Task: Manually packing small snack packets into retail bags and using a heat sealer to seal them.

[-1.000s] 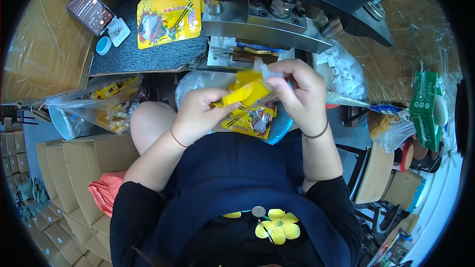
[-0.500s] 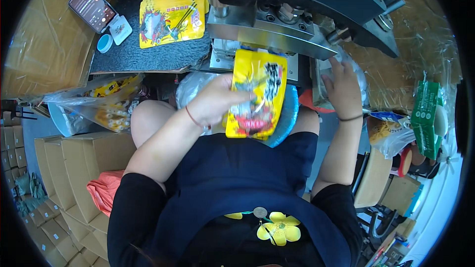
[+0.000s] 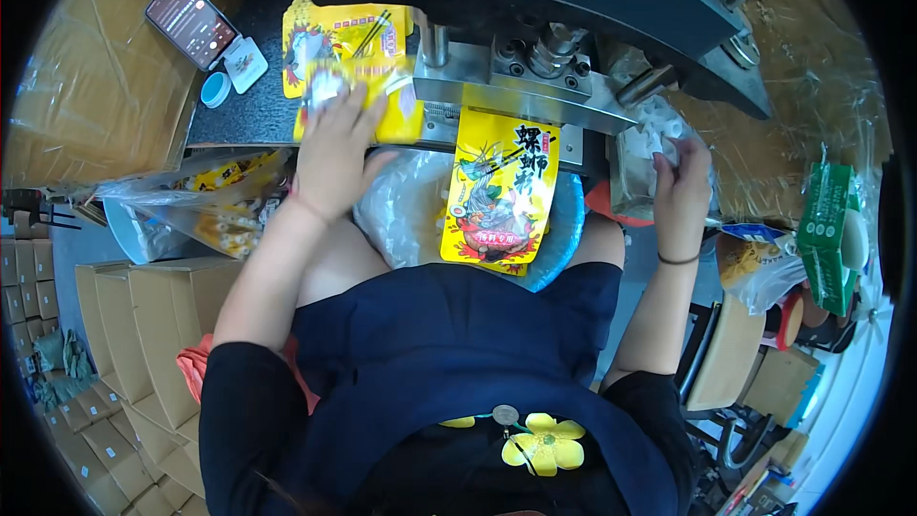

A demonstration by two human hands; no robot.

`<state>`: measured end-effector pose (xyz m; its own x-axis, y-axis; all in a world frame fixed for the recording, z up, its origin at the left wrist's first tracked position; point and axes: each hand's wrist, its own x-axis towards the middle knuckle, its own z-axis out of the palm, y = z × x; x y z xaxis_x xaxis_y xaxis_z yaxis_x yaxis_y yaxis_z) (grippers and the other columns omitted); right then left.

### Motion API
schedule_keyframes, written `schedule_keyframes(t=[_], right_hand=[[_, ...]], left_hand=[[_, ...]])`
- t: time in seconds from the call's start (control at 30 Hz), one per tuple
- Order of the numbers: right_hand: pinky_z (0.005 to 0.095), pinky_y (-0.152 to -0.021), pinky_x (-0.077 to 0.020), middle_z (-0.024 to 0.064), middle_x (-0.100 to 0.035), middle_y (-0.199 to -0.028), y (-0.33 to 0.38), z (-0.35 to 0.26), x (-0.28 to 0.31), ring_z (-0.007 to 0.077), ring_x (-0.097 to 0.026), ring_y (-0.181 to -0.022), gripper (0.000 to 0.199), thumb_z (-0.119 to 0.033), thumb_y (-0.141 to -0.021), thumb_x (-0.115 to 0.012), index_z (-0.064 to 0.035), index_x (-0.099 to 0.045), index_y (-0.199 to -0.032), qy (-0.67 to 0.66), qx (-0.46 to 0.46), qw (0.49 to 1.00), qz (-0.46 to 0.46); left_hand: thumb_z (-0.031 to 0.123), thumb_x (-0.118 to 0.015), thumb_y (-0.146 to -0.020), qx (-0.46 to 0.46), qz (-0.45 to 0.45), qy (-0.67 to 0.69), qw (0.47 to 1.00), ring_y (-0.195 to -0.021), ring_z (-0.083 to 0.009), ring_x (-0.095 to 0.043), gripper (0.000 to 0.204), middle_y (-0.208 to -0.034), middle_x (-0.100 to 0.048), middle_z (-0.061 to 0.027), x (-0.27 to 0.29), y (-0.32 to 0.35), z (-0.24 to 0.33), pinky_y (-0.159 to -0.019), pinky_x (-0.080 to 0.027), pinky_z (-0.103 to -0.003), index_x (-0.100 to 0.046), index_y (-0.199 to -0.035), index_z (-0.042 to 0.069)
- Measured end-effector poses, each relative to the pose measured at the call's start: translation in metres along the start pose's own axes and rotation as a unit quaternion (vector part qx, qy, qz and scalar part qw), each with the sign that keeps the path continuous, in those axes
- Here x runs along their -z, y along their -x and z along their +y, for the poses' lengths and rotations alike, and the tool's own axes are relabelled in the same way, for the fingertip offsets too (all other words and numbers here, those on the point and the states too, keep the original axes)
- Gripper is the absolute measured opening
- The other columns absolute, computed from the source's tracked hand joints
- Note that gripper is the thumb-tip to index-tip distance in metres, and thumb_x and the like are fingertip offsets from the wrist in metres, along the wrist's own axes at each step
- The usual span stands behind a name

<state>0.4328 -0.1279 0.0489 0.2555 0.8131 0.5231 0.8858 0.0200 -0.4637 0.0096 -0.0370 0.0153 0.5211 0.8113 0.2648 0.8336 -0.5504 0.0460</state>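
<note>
My left hand (image 3: 334, 148) lies with spread fingers on a blurred yellow pouch (image 3: 406, 117), which overlaps the near edge of a stack of yellow pouches (image 3: 298, 43). Another printed yellow pouch (image 3: 499, 196) sits with its top edge beneath the metal bar of a press (image 3: 535, 96). The rest of it hangs toward my lap, over a blue-rimmed round container (image 3: 570, 229). At the right, my right hand (image 3: 684, 186) has its thumb and fingers closed together beside small white pieces (image 3: 659, 129) in a clear box. What they pinch is too small to tell.
A phone (image 3: 191, 21) stands at the back left, with a round blue-and-white tin (image 3: 216, 89) near it. A clear bag of yellow packages (image 3: 224, 196) hangs at the left above cardboard boxes (image 3: 158, 325). A green box (image 3: 827, 229) is at the far right.
My left hand has let go of the pouch at the press and moved left onto the stack, shifting a pouch nearer. My right hand's fingers have closed beside the white pieces.
</note>
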Motion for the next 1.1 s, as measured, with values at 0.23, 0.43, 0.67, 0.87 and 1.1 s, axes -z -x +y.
schedule_keyframes(t=[0.23,0.43,0.67,0.87,1.1], right_hand=[[0.0319,-0.074,-0.051,0.0135,-0.067,-0.092,0.009,-0.08,-0.006,0.0255,-0.066,-0.08,0.018,-0.009,-0.093,-0.066,-0.0022,-0.067,-0.109,-0.137,0.127,0.969,-0.164],[0.0275,-0.066,-0.0496,0.0085,-0.068,-0.088,0.0,-0.136,-0.022,0.0132,-0.061,-0.073,0.006,-0.005,-0.09,-0.068,0.0,-0.066,-0.094,-0.317,0.108,0.931,-0.148],[0.0259,-0.063,-0.0464,0.0059,-0.067,-0.085,0.002,-0.107,-0.007,0.0116,-0.059,-0.07,0.014,-0.013,-0.096,-0.064,0.0007,-0.067,-0.093,-0.295,0.047,0.934,-0.196],[0.0274,-0.062,-0.0478,0.0064,-0.066,-0.08,-0.004,-0.107,-0.004,0.0145,-0.061,-0.067,0.017,-0.016,-0.096,-0.066,0.0003,-0.068,-0.09,-0.291,0.051,0.921,-0.256],[0.0407,-0.075,-0.0527,0.016,-0.067,-0.091,-0.017,-0.082,0.003,0.0351,-0.066,-0.086,0.018,-0.018,-0.097,-0.062,-0.0022,-0.067,-0.103,-0.162,0.143,0.939,-0.269]], left_hand=[[0.008,-0.067,-0.093,0.201,0.011,0.513,0.835,-0.085,-0.0163,-0.071,0.016,-0.09,-0.074,-0.0125,0.023,0.031,0.041,-0.073,-0.053,-0.029,-0.072,-0.105,-0.003],[0.018,-0.072,-0.096,0.207,-0.168,0.695,0.668,-0.067,-0.0091,-0.07,0.023,-0.081,-0.073,-0.0086,0.027,0.015,0.102,-0.061,-0.056,-0.021,-0.071,-0.099,-0.005],[0.03,-0.072,-0.095,0.121,-0.227,0.73,0.633,-0.089,-0.0098,-0.068,0.035,-0.1,-0.076,-0.0056,0.011,0.02,0.13,-0.085,-0.053,-0.029,-0.072,-0.114,0.001],[0.031,-0.072,-0.095,0.123,-0.254,0.733,0.619,-0.095,-0.0106,-0.068,0.037,-0.105,-0.076,-0.0066,0.009,0.015,0.14,-0.089,-0.052,-0.028,-0.071,-0.117,0.001],[0.017,-0.069,-0.098,0.115,-0.345,0.785,0.502,-0.11,-0.0134,-0.064,0.036,-0.121,-0.07,-0.0068,0.0,0.006,0.141,-0.098,-0.051,-0.031,-0.063,-0.128,-0.001]])
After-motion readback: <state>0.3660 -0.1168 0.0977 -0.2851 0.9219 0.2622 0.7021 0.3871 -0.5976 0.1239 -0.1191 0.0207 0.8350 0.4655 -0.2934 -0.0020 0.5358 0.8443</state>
